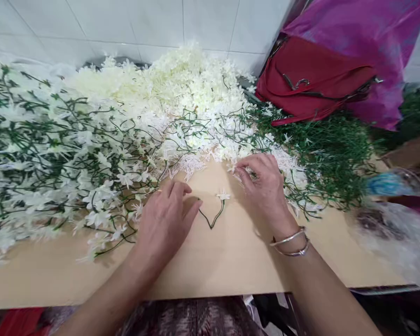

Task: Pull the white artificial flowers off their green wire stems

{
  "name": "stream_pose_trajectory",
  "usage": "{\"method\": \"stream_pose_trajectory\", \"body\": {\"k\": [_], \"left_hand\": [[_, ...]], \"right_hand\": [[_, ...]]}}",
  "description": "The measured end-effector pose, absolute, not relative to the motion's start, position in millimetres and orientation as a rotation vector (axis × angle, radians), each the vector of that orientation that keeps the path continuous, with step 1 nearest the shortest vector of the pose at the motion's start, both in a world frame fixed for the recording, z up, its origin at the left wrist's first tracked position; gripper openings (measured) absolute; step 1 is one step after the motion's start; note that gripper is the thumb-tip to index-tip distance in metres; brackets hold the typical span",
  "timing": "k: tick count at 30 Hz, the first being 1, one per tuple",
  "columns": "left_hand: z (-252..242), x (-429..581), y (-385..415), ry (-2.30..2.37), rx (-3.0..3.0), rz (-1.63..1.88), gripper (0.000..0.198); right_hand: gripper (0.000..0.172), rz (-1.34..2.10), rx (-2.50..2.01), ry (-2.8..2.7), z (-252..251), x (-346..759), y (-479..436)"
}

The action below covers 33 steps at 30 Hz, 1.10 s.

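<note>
On the table in front of me lies a bent green stem (212,227) in a V shape. A small white artificial flower (223,196) tops its right arm. My left hand (168,217) is beside the stem's left end, thumb and forefinger apart; whether the thumb touches the stem I cannot tell. At the near edge of the flower pile, my right hand (261,184) pinches a small white flower piece (232,168) between thumb and forefinger. White petal pieces (192,163) lie just beyond both hands.
White flowers on green stems (73,154) are heaped at left. Cream-white blossoms (168,79) pile against the tiled wall (210,23). At right are loose green stems (332,149), a red bag (311,74), a purple plastic bag (371,28) and clear plastic (402,238).
</note>
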<state>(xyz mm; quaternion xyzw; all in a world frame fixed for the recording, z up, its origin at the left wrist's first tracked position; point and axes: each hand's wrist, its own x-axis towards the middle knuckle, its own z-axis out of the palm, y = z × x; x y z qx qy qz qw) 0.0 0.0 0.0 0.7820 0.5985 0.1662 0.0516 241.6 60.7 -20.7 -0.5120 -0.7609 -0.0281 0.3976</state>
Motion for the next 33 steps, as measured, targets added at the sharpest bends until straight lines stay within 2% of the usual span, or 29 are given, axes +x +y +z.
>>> {"method": "stream_pose_trajectory", "body": {"k": [6,12,15,21,33], "left_hand": [[-5.7,16.0,-4.2,1.768,2.372,0.360,0.007],[-1.5,18.4,7.1,1.687,2.564,0.193,0.014],[-9.5,12.1,9.5,1.563,2.719,0.249,0.017],[-27.2,13.2,10.2,1.554,2.744,0.448,0.011],[-28.3,15.9,12.9,1.530,2.691,0.388,0.020]], "right_hand": [[0.012,0.045,-1.277,-1.845,-16.6,226.8,51.2],[0.012,0.225,-1.235,-1.783,-16.0,217.6,46.1],[0.019,0.319,-1.243,-1.726,-17.7,217.7,47.5],[0.012,0.433,-1.235,-1.710,-25.7,214.9,49.7],[0.014,0.637,-1.248,-1.711,-33.1,199.3,45.8]]}}
